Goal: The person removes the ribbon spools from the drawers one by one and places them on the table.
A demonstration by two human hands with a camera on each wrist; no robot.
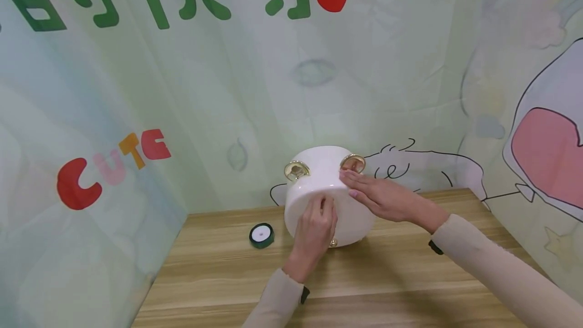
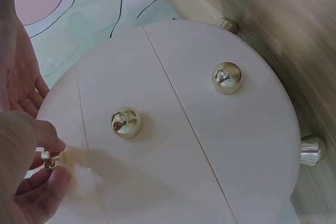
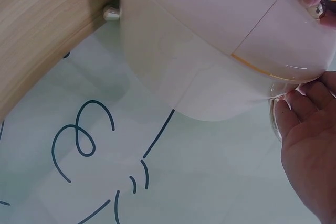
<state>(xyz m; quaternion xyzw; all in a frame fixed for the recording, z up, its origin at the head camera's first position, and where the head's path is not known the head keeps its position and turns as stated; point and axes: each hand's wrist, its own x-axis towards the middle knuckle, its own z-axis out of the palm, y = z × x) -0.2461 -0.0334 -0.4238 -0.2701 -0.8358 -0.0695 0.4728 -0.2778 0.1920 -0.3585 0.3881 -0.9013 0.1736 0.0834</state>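
Note:
A white round drawer box [image 1: 357, 219] stands upright on the table, with two gold ring-shaped ears [image 1: 297, 170] on top and small gold feet below. My left hand [image 1: 315, 221] is at the upper front of it. In the left wrist view, its thumb and fingers pinch the top gold knob [image 2: 51, 160]. The middle knob [image 2: 126, 123] and the lower knob [image 2: 227, 78] are free, each on its own drawer front. My right hand [image 1: 387, 197] rests with extended fingers on the box's upper right, fingertips by the right ear [image 3: 274, 116]. A thin orange strip shows along the top drawer's seam.
A roll of dark green ribbon [image 1: 261, 235] lies on the wooden table [image 1: 209, 272], left of the box. Right behind the table hangs a printed cloth backdrop [image 1: 237, 115], with more cloth along both sides.

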